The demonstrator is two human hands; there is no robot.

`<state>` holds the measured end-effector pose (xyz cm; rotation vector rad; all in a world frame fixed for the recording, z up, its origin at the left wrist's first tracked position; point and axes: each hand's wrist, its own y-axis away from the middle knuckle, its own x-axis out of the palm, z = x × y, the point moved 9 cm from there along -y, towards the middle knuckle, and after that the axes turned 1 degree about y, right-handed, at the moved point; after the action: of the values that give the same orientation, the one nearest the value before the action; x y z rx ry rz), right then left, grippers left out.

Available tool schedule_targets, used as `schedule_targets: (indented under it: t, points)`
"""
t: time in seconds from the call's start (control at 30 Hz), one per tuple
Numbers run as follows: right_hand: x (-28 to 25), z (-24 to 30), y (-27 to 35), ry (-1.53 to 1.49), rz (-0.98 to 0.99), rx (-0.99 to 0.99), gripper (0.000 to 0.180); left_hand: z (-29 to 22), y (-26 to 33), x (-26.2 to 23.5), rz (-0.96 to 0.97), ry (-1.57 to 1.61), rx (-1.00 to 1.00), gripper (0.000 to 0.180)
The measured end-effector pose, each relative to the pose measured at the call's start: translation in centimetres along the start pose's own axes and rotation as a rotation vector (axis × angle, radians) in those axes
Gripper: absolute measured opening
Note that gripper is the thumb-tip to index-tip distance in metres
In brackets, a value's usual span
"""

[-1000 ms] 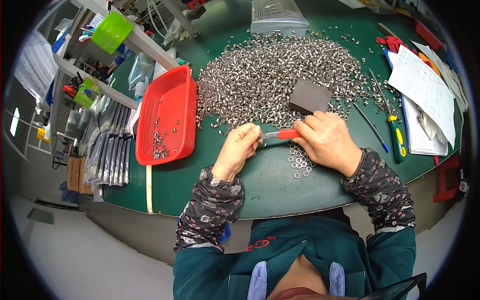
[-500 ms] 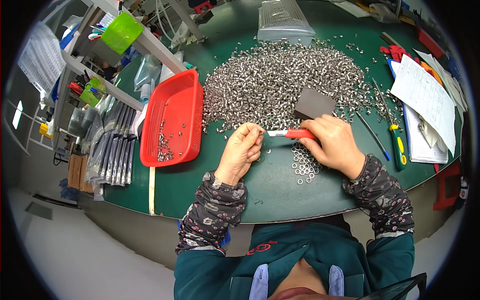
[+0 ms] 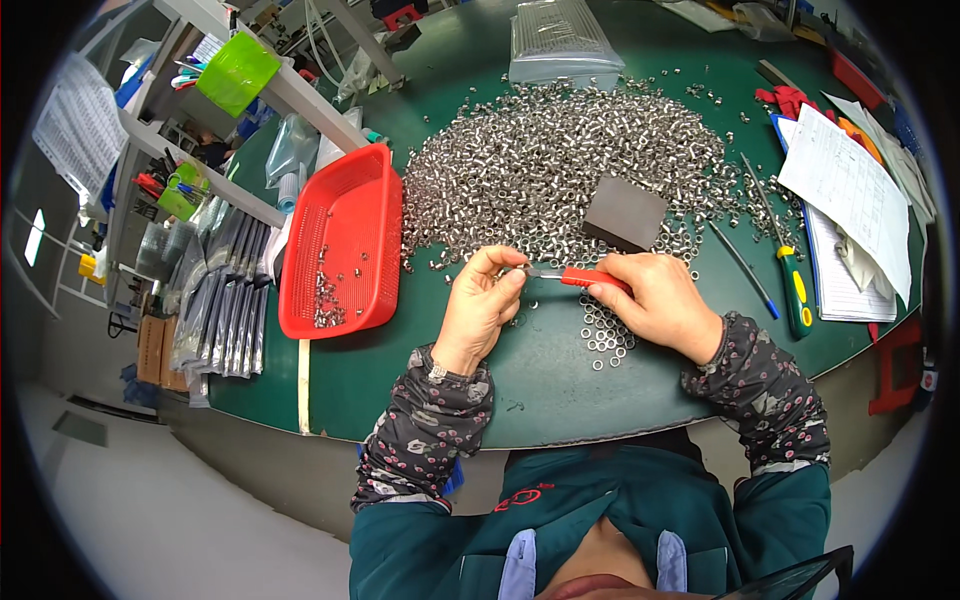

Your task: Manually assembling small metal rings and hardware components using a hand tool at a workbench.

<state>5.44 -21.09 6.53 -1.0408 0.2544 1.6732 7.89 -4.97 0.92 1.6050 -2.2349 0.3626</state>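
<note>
In my right hand (image 3: 665, 303) is a red-handled utility knife (image 3: 583, 277), gripped with its blade pointing left. The blade tip meets the fingertips of my left hand (image 3: 476, 308), where thumb and forefinger pinch a small metal ring, mostly covered by the fingers. Below the knife, a loose group of small metal rings (image 3: 608, 338) lies on the green table. Just beyond both hands spreads a large heap of shiny metal rings (image 3: 560, 160). A dark rectangular block (image 3: 625, 212) rests on the heap's near right side.
At the left stands a red plastic basket (image 3: 345, 240) with some metal pieces inside. A yellow-green screwdriver (image 3: 797, 295), a blue-tipped pen (image 3: 745, 270) and papers on a clipboard (image 3: 845, 195) lie at the right. Clear plastic packaging (image 3: 563, 40) sits behind the heap.
The knife blade has come closer to my left fingertips and now touches there. My left forefinger and thumb have shifted, with the other fingers slightly less curled.
</note>
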Motion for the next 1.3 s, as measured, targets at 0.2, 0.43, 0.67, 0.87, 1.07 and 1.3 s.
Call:
schedule_targets:
  t: [0.2,0.43,0.67,0.87,1.07,1.3]
  points:
    - [0.5,-0.2,0.0,-0.040,0.072,0.009,0.021,-0.1,0.2,-0.1,-0.021,-0.055,0.021,0.013]
    - [0.0,0.5,0.1,0.055,-0.009,-0.074,0.018,0.3,0.2,-0.6,0.024,0.004,0.008,0.011]
    - [-0.7,1.4,0.6,0.242,-0.179,-0.209,0.016,0.6,0.2,-0.6,-0.010,-0.043,-0.052,0.013]
    - [-1.2,2.1,0.6,0.317,-0.231,-0.289,0.017,1.0,0.1,-0.7,-0.008,-0.035,-0.099,0.013]
    - [-1.8,2.4,0.5,0.344,-0.282,-0.329,0.019,1.9,0.1,-0.7,-0.023,0.136,-0.148,0.013]
    - [-1.9,1.3,0.4,0.279,-0.315,-0.247,0.017,2.2,0.0,-1.0,-0.040,0.215,-0.198,0.018]
